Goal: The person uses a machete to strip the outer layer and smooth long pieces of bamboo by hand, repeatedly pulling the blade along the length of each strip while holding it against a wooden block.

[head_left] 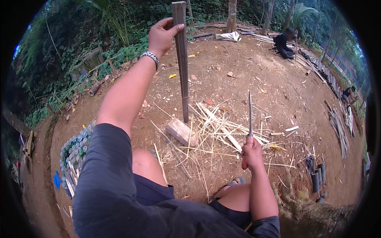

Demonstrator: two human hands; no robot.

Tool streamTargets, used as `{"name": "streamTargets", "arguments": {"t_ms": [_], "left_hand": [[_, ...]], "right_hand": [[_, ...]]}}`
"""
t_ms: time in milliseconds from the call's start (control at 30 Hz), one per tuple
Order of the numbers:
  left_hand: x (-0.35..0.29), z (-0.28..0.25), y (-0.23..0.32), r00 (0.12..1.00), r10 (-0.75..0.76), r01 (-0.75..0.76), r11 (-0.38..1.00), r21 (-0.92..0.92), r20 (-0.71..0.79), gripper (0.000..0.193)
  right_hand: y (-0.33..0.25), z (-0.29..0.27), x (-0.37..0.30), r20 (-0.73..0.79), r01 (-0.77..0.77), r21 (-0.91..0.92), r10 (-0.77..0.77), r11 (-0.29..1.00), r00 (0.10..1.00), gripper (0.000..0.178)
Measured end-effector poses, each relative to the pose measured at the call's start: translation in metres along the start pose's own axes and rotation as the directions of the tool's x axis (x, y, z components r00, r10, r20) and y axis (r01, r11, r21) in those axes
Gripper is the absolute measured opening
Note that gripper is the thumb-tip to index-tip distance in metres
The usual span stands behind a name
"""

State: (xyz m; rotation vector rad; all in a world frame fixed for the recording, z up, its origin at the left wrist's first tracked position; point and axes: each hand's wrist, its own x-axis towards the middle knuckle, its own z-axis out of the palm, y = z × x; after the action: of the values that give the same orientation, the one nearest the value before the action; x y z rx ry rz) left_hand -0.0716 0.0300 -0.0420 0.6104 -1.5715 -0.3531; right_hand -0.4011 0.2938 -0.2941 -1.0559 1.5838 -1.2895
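With my left hand (162, 36), thumb and fingers pinched at its upper part, I hold a long dark slat of split bamboo or wood (181, 63) upright. Its lower end comes down beside a short block of wood (178, 130) on the ground; whether the two touch I cannot tell. Wrapped round the wooden handle of a long-bladed knife (250, 115), my right hand (252, 154) keeps the blade pointing up and away from me. The knife is apart from the slat, to its right.
Pale shavings and thin strips (222, 129) litter the dirt before me. Plastic bottles (77, 144) lie at the left, dark tubes (316, 180) and tree roots (297, 194) at the right. A person (283, 43) sits far right near bamboo poles (317, 63); another person (349, 95) is farther right.
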Motion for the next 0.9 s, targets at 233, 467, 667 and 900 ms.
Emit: {"name": "streamTargets", "arguments": {"t_ms": [233,467,667,900], "left_hand": [[0.059,-0.013,0.041,0.996,0.017,-0.041,0.956,-0.289,-0.083,0.019],[0.065,-0.013,0.059,0.995,-0.007,-0.014,0.980,-0.200,-0.103,0.017],[0.013,-0.013,0.003,0.999,-0.046,0.046,0.999,-0.015,0.018,0.028],[-0.076,-0.003,0.011,0.975,-0.218,0.221,0.962,-0.159,0.037,0.025]], "right_hand": [[0.004,0.000,0.013,0.053,-0.019,-0.015,0.019,1.000,0.998,0.025],[-0.002,0.005,0.017,0.071,-0.007,-0.100,0.015,0.995,0.997,0.029],[-0.012,0.018,0.013,0.107,0.023,-0.129,-0.009,0.991,0.994,0.024],[-0.009,0.032,-0.005,0.124,0.145,0.026,-0.147,0.989,0.981,0.028]]}}
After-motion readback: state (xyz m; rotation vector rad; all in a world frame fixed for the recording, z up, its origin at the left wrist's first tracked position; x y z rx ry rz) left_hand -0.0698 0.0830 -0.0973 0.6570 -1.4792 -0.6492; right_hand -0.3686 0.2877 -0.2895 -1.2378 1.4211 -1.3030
